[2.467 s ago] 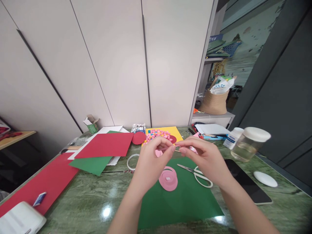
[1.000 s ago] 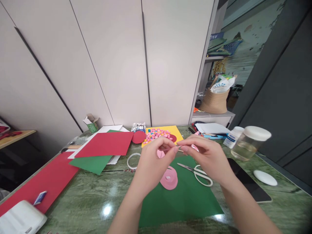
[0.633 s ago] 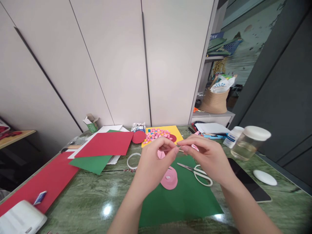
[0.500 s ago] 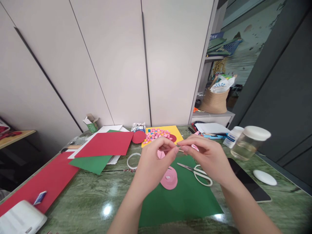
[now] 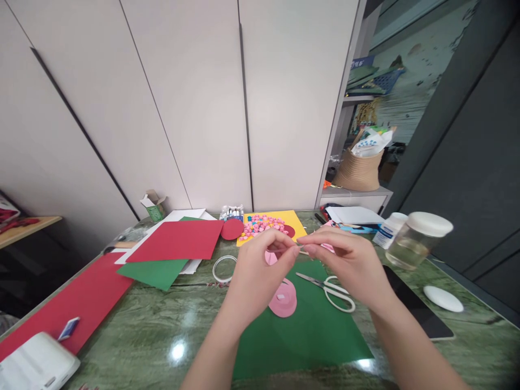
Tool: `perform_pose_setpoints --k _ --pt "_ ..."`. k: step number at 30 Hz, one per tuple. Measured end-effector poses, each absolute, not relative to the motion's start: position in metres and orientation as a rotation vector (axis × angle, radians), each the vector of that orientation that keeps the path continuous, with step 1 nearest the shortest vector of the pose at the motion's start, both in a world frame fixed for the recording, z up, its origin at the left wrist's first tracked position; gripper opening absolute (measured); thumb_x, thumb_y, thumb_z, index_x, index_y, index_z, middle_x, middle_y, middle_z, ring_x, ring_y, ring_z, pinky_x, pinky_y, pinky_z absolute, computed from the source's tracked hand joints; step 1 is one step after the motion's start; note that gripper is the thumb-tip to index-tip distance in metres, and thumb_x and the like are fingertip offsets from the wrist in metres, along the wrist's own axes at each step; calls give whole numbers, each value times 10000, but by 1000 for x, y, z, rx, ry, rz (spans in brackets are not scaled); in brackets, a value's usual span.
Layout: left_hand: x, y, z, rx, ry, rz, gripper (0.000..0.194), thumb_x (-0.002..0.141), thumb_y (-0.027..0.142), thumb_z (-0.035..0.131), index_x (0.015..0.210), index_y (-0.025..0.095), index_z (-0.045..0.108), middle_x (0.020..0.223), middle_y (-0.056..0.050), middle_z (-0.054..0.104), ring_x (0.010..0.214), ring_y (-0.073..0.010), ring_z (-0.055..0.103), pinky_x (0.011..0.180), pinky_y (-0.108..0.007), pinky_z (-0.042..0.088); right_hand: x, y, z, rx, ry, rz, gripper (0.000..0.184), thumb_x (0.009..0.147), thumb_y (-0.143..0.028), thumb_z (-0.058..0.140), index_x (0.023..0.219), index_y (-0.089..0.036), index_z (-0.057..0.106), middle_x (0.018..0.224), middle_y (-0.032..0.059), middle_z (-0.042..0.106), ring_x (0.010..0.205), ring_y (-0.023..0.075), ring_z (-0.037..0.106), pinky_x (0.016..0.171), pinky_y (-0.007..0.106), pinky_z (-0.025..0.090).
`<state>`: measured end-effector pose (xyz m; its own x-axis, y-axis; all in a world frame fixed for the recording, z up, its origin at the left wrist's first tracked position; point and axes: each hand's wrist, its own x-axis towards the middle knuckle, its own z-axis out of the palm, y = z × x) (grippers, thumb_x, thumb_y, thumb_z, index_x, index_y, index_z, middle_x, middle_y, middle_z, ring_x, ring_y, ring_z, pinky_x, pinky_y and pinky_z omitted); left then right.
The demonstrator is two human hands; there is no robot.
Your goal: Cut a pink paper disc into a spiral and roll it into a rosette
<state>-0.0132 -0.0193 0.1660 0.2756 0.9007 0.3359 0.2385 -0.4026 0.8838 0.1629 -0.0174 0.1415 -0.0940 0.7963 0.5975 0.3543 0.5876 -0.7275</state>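
Observation:
My left hand (image 5: 266, 271) and my right hand (image 5: 343, 260) meet in the air, thumbs and fingertips pinched close together. Between the tips is something small and pale that I cannot make out. Below them lies a green sheet of paper (image 5: 300, 346) on the table. On it, under my left hand, rests a pink paper disc (image 5: 283, 300) with a small white square at its middle. Scissors with white handles (image 5: 335, 292) lie partly spread beside my right hand. Another pink paper piece (image 5: 271, 258) shows partly behind my left fingers.
Pink beads (image 5: 260, 225) are heaped on yellow paper (image 5: 298, 219) at the back. A roll of tape (image 5: 223, 269) lies left of my hands. Red paper (image 5: 174, 241) covers other sheets. A lidded jar (image 5: 414, 244), a black tablet (image 5: 418, 303) and a white mouse (image 5: 442, 299) are at right.
Both hands keep the same pinch in nearly the same place. The whole view has shifted very slightly; nothing on the table has visibly moved.

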Motion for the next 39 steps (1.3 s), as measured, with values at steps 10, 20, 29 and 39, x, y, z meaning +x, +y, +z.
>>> perform_pose_setpoints --k 10,20,29,39 --pt "-13 -19 166 1825 1056 1148 91 825 249 561 759 198 597 754 14 628 711 -118 555 656 -236 442 162 -18 142 -964 -1665 430 121 807 -223 675 837 -310 754 818 13 611 773 140 573 647 241 493" --pt "-14 -18 166 1839 1057 1147 81 824 233 556 764 195 595 770 8 635 724 -121 561 666 -235 449 162 -19 147 -984 -1658 464 86 788 -268 697 825 -309 763 860 34 601 819 173 579 714 300 526" --pt "-13 -18 167 1858 1059 1151 81 823 228 555 762 192 593 759 7 634 720 -121 568 665 -233 457 163 -19 146 -970 -1660 476 80 767 -270 720 810 -318 767 853 23 611 811 158 583 721 282 523" --pt "-12 -20 167 1868 1069 1141 86 825 226 551 750 198 582 743 9 628 707 -125 562 662 -245 455 163 -20 147 -972 -1642 486 53 759 -291 723 791 -307 762 858 34 608 819 172 585 718 306 529"
